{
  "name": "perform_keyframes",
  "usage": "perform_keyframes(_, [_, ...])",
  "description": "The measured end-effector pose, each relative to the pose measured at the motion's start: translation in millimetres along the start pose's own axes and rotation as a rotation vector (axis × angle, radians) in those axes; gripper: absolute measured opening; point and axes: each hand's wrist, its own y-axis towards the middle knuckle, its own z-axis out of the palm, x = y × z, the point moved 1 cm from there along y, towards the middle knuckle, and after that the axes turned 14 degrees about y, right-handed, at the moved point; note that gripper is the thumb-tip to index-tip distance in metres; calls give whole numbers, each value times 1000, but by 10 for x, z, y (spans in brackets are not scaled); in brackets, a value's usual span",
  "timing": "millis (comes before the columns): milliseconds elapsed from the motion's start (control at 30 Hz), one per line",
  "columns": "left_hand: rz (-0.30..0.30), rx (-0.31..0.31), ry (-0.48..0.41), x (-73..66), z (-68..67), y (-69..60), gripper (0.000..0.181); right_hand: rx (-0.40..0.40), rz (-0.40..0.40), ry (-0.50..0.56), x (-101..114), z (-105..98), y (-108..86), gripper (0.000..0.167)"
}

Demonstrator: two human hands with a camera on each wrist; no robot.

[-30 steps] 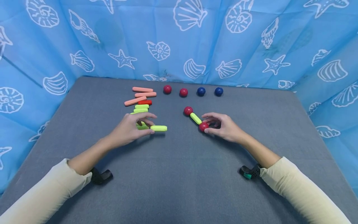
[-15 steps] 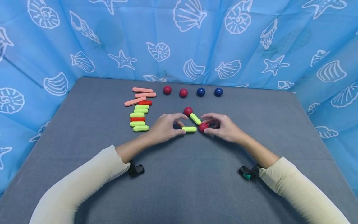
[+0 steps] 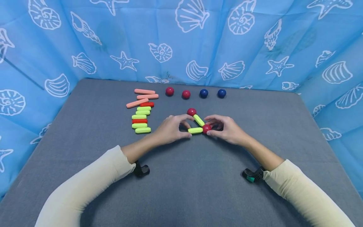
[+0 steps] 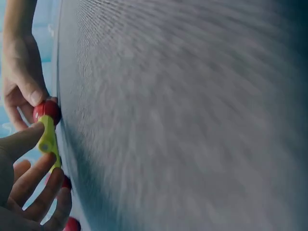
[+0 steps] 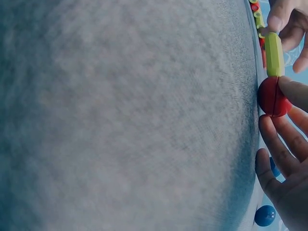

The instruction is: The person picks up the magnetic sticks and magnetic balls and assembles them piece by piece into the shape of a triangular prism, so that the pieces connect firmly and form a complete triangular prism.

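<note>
My right hand (image 3: 228, 128) pinches a red ball (image 3: 207, 129) between thumb and fingers near the middle of the table. My left hand (image 3: 172, 127) holds the left end of a yellow-green magnetic stick (image 3: 195, 130) lightly between thumb and fingertips. The other end of this stick meets the red ball, as the right wrist view also shows on the stick (image 5: 274, 55) and ball (image 5: 272, 97). A second yellow-green stick (image 3: 199, 120) slants from the held ball up to another red ball (image 3: 191, 112). Together the two sticks form a narrow V.
Several yellow-green sticks (image 3: 143, 130) and red sticks (image 3: 139, 121) lie in a column at left. Longer salmon-pink sticks (image 3: 137, 103) lie behind them. Two red balls (image 3: 186, 94) and two blue balls (image 3: 221, 93) line the back, before a blue shell-patterned curtain (image 3: 170, 37).
My left hand has carried the yellow-green stick rightward from the column until its end met the held red ball. The joined pieces shifted very slightly. My right hand has stayed put.
</note>
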Motion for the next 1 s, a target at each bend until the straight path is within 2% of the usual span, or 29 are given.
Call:
perform_keyframes(167, [32, 12, -31, 120, -181, -154, 54, 2, -1, -3, 5, -3, -1, 47])
perform_keyframes(300, [39, -32, -37, 286, -369, -344, 53, 0, -3, -7, -1, -4, 5, 47])
perform_keyframes(433, [12, -85, -14, 490, -533, -560, 54, 1, -4, -4, -3, -3, 8, 48])
perform_keyframes(567, [-36, -101, 3, 698, -656, -771, 54, 2, -4, -2, -3, -3, -1, 47])
perform_keyframes(700, [-76, -107, 18, 859, -729, -953, 51, 2, -3, 0, -14, -4, -1, 48])
perform_keyframes(800, [-77, -124, 55, 928, -758, -1056, 47, 1, -4, 0, -15, -5, -2, 48])
perform_keyframes(900, [-69, -140, 79, 962, -773, -1124, 44, -3, -5, 0, -13, -7, -5, 48])
perform_keyframes(1000, [-64, -126, 79, 980, -769, -1153, 41, -9, -2, -8, -15, -7, -5, 48])
